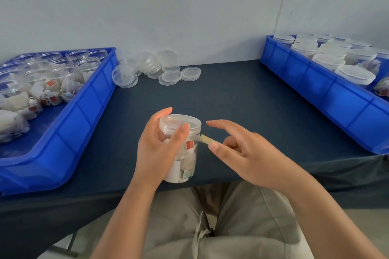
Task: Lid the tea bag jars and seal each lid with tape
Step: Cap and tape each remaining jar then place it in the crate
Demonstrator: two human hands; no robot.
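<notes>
Tea bag jar stands upright at the near edge of the dark surface, about midway along it, with a clear lid already on top. The left hand grips the jar, fingers curled round its far side and thumb lying up the front to the lid's rim. The right hand is just beside the jar and pinches the free end of a short beige tape strip, whose other end touches the jar just below the lid; its index finger points out straight above the strip. Along the left edge, a blue tray holds open jars of tea bags. Along the right edge, a second blue tray holds lidded jars. Loose lids lie heaped at the far edge by the wall.
</notes>
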